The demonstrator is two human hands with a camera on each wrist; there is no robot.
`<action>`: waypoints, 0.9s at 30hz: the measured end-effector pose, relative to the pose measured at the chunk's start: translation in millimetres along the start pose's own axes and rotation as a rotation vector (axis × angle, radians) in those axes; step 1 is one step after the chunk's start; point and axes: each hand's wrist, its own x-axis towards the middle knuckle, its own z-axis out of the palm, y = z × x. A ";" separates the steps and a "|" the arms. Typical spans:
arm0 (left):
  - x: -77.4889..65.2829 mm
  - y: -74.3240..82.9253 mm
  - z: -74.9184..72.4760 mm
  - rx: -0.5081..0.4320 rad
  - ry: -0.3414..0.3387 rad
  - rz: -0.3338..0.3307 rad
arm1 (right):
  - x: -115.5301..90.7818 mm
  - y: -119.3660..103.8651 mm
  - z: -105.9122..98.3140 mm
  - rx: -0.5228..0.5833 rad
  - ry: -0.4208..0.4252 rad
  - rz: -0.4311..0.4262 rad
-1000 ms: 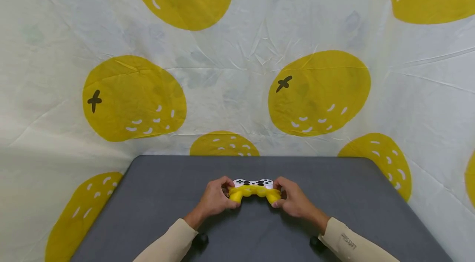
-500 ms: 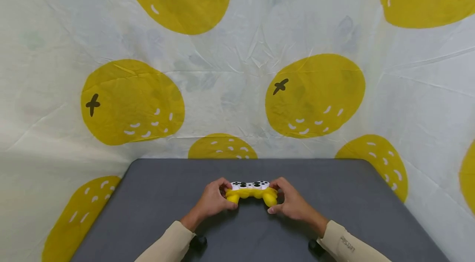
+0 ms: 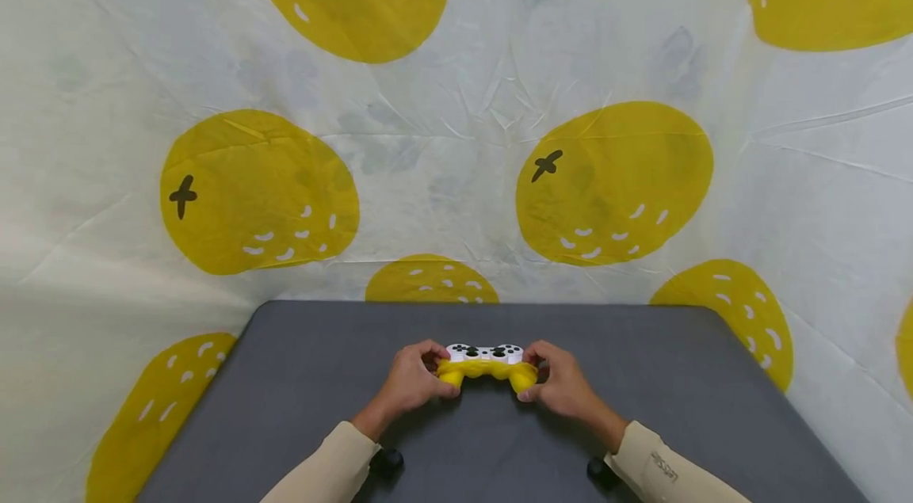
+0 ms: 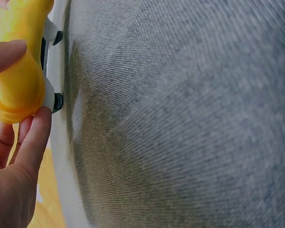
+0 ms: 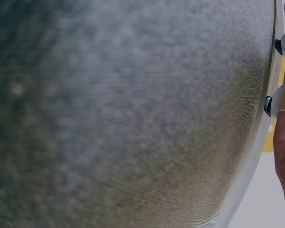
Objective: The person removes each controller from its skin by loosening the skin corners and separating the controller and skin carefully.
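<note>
A white game controller point(image 3: 485, 352) with black sticks and buttons is held level over the table in the head view. A yellow rubbery cover point(image 3: 487, 369) wraps its near side and both handles, while the white top face shows. My left hand point(image 3: 414, 378) grips the left end, thumb on the yellow handle and fingers at the far side. In the left wrist view, its thumb point(image 4: 8, 56) lies on the bulging yellow cover and a fingertip touches the white edge. My right hand point(image 3: 561, 380) pinches the right handle between thumb and fingers; the right wrist view shows only part of this hand.
Under the hands is a dark grey cloth-covered table point(image 3: 342, 344) with rounded far corners. Behind it hangs a white curtain point(image 3: 442, 186) printed with big yellow fruit. Black round pieces point(image 3: 387, 463) sit beneath the cuffs at both wrists.
Both hands keep holding the controller in nearly the same place. Half a second ago the right thumb stood lower and the right handle bulged; now the thumb is back up against the handle.
</note>
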 end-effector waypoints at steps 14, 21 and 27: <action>1.1 -2.3 3.1 -0.031 0.037 0.001 | 2.5 1.6 0.0 -0.040 -0.002 -0.002; -0.2 -2.9 4.5 -0.050 0.042 -0.010 | 2.2 1.2 -1.6 -0.039 -0.014 -0.010; -1.0 -3.0 5.1 -0.048 0.049 -0.020 | 2.4 1.5 -1.7 -0.032 -0.024 -0.011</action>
